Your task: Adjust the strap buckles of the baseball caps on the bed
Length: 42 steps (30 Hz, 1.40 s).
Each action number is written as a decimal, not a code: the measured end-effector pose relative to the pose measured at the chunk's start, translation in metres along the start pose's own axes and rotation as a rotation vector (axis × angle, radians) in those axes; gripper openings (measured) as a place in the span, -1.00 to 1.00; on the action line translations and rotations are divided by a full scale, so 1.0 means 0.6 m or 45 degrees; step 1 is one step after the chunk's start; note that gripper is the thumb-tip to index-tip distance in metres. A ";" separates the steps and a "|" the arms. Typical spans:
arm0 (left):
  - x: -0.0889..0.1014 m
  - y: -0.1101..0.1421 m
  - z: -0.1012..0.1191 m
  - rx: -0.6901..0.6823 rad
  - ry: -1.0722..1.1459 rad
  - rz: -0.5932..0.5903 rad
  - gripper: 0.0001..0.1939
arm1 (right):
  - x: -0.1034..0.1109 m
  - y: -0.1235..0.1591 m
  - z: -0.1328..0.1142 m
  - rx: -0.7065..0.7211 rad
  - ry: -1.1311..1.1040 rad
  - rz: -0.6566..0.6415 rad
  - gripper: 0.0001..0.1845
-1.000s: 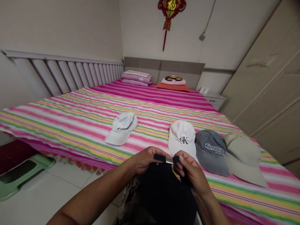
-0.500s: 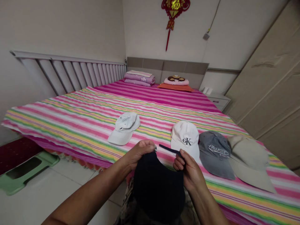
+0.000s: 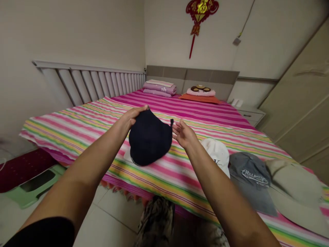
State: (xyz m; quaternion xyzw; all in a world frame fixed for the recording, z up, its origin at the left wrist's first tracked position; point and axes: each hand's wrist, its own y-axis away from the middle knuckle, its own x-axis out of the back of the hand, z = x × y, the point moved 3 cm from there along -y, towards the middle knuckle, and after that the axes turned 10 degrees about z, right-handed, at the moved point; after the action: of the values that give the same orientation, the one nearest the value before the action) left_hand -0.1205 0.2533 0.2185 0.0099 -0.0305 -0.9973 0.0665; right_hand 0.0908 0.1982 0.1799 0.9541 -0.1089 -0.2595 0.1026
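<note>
My left hand (image 3: 131, 116) pinches the upper left edge of a dark navy baseball cap (image 3: 150, 137), holding it over the bed. The cap's loose back strap (image 3: 171, 121) sticks up at its right side. Just right of that strap is my right hand (image 3: 184, 133), open with its fingers apart; whether a fingertip touches the strap I cannot tell. Behind the navy cap, a bit of a white cap (image 3: 127, 156) shows. To the right lie a white cap with black letters (image 3: 216, 151), partly behind my right forearm, a grey cap (image 3: 250, 178) and a beige cap (image 3: 295, 185).
A striped sheet (image 3: 84, 133) covers the bed. Folded purple bedding (image 3: 159, 90) and a pink pillow (image 3: 202, 92) sit near the headboard (image 3: 167, 72). A green stool (image 3: 33, 192) stands on the floor at left, by a metal rail (image 3: 89, 77). My legs are at the bed's front edge.
The navy cap has moved from my lap forward and up over the bed, now covering most of the left white cap. My right hand has let go of the strap and opened.
</note>
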 end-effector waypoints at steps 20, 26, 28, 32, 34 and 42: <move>-0.034 0.043 -0.221 -0.743 -1.036 0.013 -0.42 | 0.427 0.119 0.165 -0.038 -0.223 0.677 -0.77; -0.193 0.145 -0.323 -0.044 -0.168 -0.498 -0.45 | 0.405 0.069 0.126 -0.113 -0.362 0.633 -0.82; -0.230 0.161 -0.340 0.126 -0.056 -0.595 -0.40 | 0.389 0.072 0.116 -0.133 -0.376 0.555 -0.82; -0.261 0.153 -0.308 0.555 0.648 -0.701 -0.43 | 0.374 0.133 0.130 -0.108 -0.370 0.419 -0.76; -0.256 0.147 -0.272 0.540 0.927 -0.641 -0.58 | 0.378 0.174 0.150 -0.093 -0.252 0.289 -0.77; -0.222 0.248 -0.173 0.340 0.934 -0.708 -0.79 | 0.437 0.227 0.145 0.014 0.513 0.229 -0.74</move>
State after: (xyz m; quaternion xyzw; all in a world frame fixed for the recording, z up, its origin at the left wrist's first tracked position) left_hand 0.0338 0.1177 0.1263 0.3774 -0.1289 -0.8953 -0.1984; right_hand 0.2456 -0.0122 0.0168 0.9736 -0.1725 -0.0530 0.1398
